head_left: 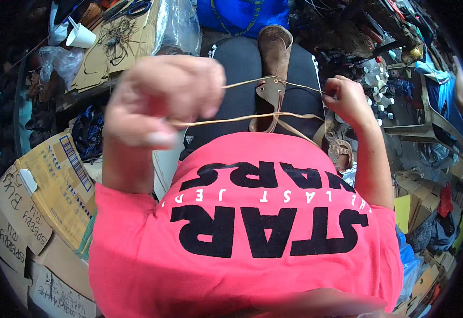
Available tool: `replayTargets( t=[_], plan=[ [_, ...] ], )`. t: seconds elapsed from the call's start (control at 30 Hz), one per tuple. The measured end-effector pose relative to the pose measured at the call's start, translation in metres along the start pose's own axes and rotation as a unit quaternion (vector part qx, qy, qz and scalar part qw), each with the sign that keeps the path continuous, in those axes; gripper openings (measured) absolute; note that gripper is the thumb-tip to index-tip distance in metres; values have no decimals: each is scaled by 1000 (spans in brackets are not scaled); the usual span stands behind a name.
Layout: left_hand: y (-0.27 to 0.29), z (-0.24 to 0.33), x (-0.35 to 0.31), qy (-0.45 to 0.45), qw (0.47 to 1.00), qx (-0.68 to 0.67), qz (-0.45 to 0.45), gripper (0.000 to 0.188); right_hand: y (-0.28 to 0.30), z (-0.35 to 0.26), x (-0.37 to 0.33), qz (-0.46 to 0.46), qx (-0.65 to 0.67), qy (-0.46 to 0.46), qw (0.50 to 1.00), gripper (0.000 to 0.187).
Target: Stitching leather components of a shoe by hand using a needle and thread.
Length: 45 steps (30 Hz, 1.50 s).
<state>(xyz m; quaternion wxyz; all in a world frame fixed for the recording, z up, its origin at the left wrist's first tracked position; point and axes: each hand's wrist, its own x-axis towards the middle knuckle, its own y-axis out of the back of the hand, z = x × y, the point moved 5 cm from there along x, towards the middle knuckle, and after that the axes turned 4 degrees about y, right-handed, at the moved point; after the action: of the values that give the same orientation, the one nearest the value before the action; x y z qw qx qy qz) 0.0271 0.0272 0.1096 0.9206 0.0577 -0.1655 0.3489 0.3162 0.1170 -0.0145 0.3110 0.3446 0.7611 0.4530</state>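
Observation:
A brown leather shoe (275, 50) rests between my dark-trousered thighs, its eyelets toward me. Thin tan lace (244, 117) passes through it, with strands stretched out to both sides. On the left, my left hand (165, 98) is closed and slightly blurred; two strands run into its fingers. My right hand (348, 98) pinches the strand coming off the shoe's right side, thumb against forefinger. Another brown leather piece (341, 153), apparently a second shoe, lies beside my right thigh, partly hidden by my right forearm and shirt.
Cardboard (101, 58) at the far left carries a tangle of dark laces (117, 42), scissors (137, 8) and a white cup (80, 36). A blue bag (242, 16) stands ahead. Cartons (56, 185) are stacked at left. Small white bottles (377, 79) crowd the right.

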Motion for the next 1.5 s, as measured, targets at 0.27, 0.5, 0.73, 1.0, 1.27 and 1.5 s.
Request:
replayTargets(
  t=[0.27, 0.5, 0.73, 1.0, 1.27, 1.5],
  plan=[
    [52, 33, -71, -99, 983, -102, 118, 36, 11, 72, -37, 14, -51, -129, 990, 20],
    [91, 40, -128, -147, 929, -154, 304, 41, 16, 113, -60, -1, 50, -235, 971, 23],
    [135, 34, -193, -185, 817, -107, 535, 48, 7, 180, -78, 50, -46, -242, 968, 24],
    [123, -8, -185, 327, 496, 602, 533, 33, -21, 269, -155, -52, 87, -360, 927, 19],
    [-11, -106, -5, 171, 814, 537, 144, 32, 23, 248, -126, 40, 130, -282, 950, 21],
    [-1, -87, -54, 421, 872, 247, -30, 16, 140, 289, -218, 334, 96, -326, 879, 33]
  ],
)
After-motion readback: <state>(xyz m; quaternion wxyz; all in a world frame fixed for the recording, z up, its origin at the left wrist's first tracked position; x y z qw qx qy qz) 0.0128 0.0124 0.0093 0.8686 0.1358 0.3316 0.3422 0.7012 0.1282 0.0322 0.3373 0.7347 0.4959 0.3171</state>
